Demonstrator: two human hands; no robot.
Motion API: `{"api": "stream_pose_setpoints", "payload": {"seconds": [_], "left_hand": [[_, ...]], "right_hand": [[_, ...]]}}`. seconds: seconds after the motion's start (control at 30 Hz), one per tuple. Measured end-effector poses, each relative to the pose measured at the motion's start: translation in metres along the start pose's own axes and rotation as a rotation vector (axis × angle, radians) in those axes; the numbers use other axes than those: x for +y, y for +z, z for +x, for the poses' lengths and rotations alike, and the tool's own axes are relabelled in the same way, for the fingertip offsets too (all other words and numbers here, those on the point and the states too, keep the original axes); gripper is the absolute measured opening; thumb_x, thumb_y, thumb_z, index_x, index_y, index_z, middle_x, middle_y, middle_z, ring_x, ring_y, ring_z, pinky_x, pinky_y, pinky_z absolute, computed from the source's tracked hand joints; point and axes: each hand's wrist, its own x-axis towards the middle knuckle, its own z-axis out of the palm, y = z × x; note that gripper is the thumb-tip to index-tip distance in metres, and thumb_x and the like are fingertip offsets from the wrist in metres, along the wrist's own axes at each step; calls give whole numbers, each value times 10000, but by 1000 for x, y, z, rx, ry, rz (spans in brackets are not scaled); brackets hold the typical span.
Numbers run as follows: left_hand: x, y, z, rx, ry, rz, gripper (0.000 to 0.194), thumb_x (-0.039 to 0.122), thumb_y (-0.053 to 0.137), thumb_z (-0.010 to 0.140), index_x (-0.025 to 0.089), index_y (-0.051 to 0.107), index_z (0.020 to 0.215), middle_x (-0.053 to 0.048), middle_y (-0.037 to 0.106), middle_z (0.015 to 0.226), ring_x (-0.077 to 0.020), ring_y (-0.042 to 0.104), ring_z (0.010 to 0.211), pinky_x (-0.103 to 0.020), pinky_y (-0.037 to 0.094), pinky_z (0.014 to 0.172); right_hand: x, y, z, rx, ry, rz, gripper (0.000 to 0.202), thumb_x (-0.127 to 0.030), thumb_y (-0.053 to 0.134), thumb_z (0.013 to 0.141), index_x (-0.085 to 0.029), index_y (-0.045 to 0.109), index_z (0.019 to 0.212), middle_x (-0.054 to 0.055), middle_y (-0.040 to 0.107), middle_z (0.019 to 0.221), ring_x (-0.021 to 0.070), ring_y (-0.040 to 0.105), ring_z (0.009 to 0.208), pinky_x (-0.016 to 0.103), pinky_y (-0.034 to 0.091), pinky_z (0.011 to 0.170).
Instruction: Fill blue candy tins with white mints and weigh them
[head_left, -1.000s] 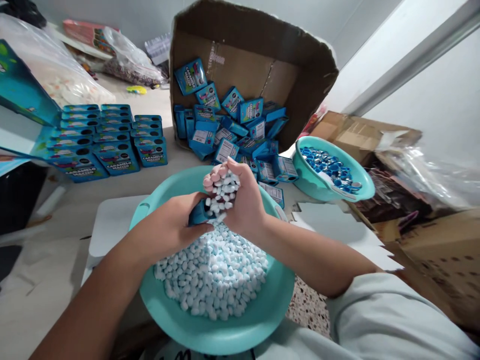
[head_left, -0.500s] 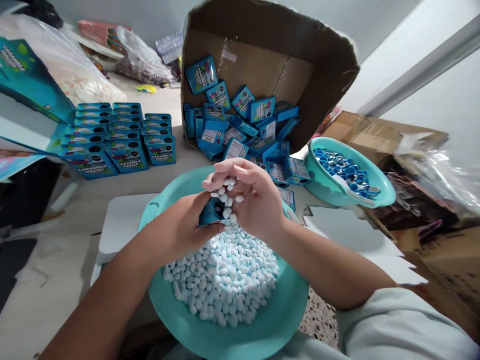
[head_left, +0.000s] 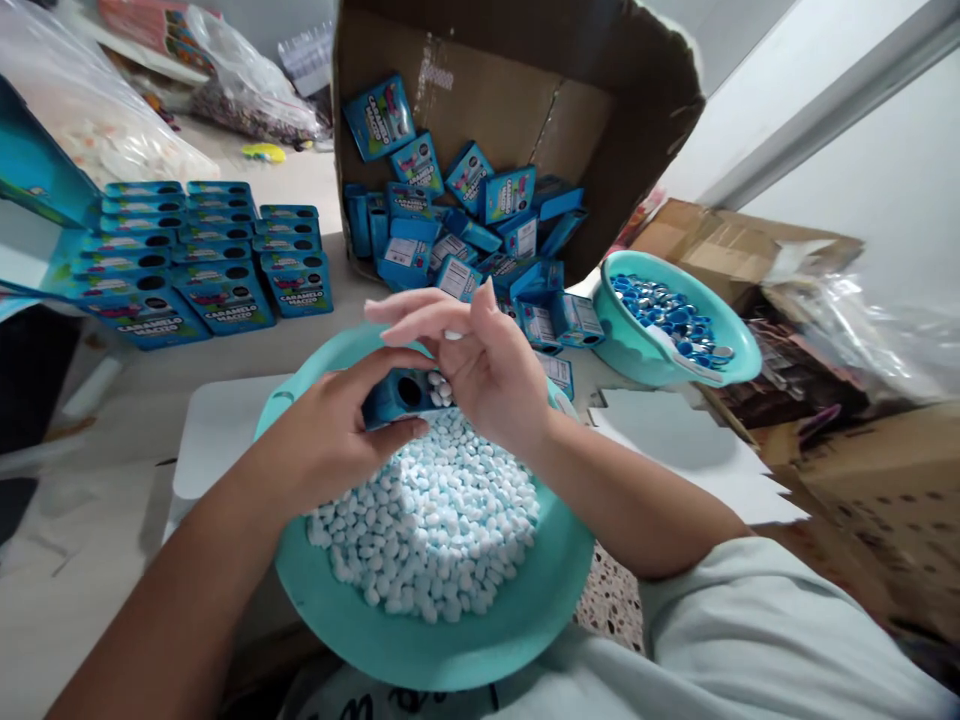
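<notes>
Above a turquoise basin (head_left: 427, 660) full of pale blue and white candies (head_left: 442, 520), my left hand (head_left: 330, 430) grips a small blue candy box (head_left: 394, 393) from the side. A dark round hole shows in the box's near face. Several candies (head_left: 440, 389) are bunched at the right end of the box, beside my right palm. My right hand (head_left: 487, 370) is tilted with its fingers stretched out and apart, close against that end. One white candy (head_left: 453, 336) rests by its fingers.
Upright filled-looking boxes (head_left: 225, 295) stand in rows at the left. A cardboard carton (head_left: 517, 100) on its side spills blue boxes behind the basin. To the right are a turquoise bowl (head_left: 626, 345) of blue-and-silver pieces and white card sheets (head_left: 690, 450).
Most of the candies in my right hand have left it, and its fingers have straightened. The box's hole now shows more plainly. The whole view has shifted a little.
</notes>
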Motion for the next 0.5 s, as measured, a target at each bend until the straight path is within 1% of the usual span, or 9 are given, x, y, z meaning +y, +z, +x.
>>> {"api": "stream_pose_setpoints", "payload": {"seconds": [0.07,0.13,0.2,0.27,0.33,0.37,0.4,0.43,0.5], "left_hand": [[-1,1,0,57,-36,-41,408,435,718,829,294,663,1208,-14,715,1093,-179,659,748,-255,486,542],[-3,2,0,158,-50,-94,409,412,739,813,279,652,1190,-5,708,1000,-164,662,744,-248,517,595],[-6,3,1,280,-79,-126,437,391,761,793,265,629,1190,1,699,959,-163,680,772,-249,541,649],[-7,2,2,390,-141,-129,449,384,781,769,257,609,1163,-5,701,982,-173,700,799,-256,549,655],[-7,1,2,418,-209,-132,437,383,777,772,257,581,1142,-19,704,1049,-192,720,853,-278,565,682],[-6,0,3,406,-235,-127,428,381,768,782,259,565,1139,-28,701,1091,-202,724,883,-293,572,704],[-5,-2,3,382,-257,-113,419,382,755,797,263,550,1142,-35,695,1129,-210,725,903,-308,575,718],[-3,-3,3,355,-278,-90,410,387,739,813,269,535,1149,-39,689,1154,-214,723,901,-318,572,715],[1,-4,2,343,-315,-27,393,404,717,830,281,520,1147,-31,688,1135,-210,709,834,-324,550,664]], "right_hand": [[0,-6,3,20,5,-67,475,-625,456,969,-289,770,849,17,717,1240,245,591,1302,417,455,1127],[6,-18,8,107,40,-95,415,-581,503,963,-271,771,899,24,724,1214,240,588,1305,428,414,1148],[22,-31,13,222,119,-56,358,-547,572,928,-245,762,915,37,747,1128,235,626,1238,430,419,1131],[44,-39,16,321,257,11,327,-506,597,900,-216,746,885,49,762,1035,228,674,1116,429,448,1098],[68,-38,13,383,454,-26,271,-413,584,894,-189,729,847,75,763,1001,236,686,1033,443,466,1071],[79,-33,9,391,537,-111,233,-351,576,893,-180,727,844,90,762,1020,244,679,1036,449,462,1072],[87,-26,5,370,585,-226,199,-290,571,889,-176,730,854,103,759,1058,252,665,1064,449,450,1085],[94,-18,-1,318,585,-347,186,-242,563,890,-176,737,883,110,753,1111,256,645,1113,440,430,1107],[100,-2,-13,140,491,-514,221,-202,544,909,-182,748,990,107,725,1233,254,598,1215,409,389,1148]]}}
